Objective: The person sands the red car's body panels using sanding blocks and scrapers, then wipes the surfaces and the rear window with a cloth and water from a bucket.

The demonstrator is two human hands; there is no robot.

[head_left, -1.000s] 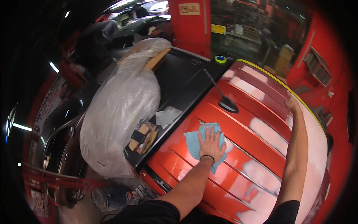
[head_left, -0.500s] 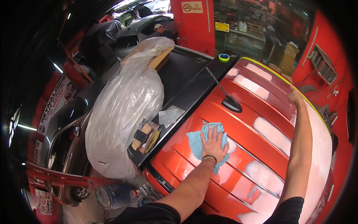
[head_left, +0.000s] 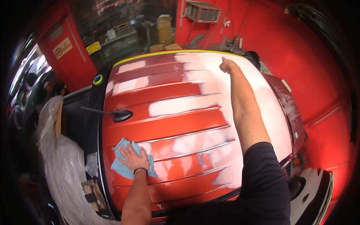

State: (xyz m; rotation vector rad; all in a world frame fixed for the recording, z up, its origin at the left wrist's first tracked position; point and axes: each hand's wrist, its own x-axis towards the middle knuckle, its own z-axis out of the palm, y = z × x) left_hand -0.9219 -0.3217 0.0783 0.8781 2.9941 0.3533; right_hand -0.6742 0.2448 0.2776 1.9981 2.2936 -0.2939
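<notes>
My left hand (head_left: 134, 159) lies flat on a light blue cloth (head_left: 123, 165), pressing it onto the red ribbed car roof (head_left: 176, 123) near its left edge. My right hand (head_left: 226, 65) reaches far across the roof and rests on it near the yellow-green taped edge (head_left: 176, 52), fingers curled, holding nothing that I can see. Hazy whitish patches cover much of the roof's right and far side. A black antenna base (head_left: 122, 115) sits on the roof beyond the cloth.
Clear plastic sheeting (head_left: 62, 165) covers the car's left side. A roll of blue and yellow tape (head_left: 98, 79) sits at the roof's far left corner. Red walls and a red pillar (head_left: 65, 48) surround the car. Shelves with boxes (head_left: 157, 30) stand behind.
The view has swung right, so the roof now fills the middle of the frame. My left hand stays on the blue cloth and my right arm stays stretched across the roof.
</notes>
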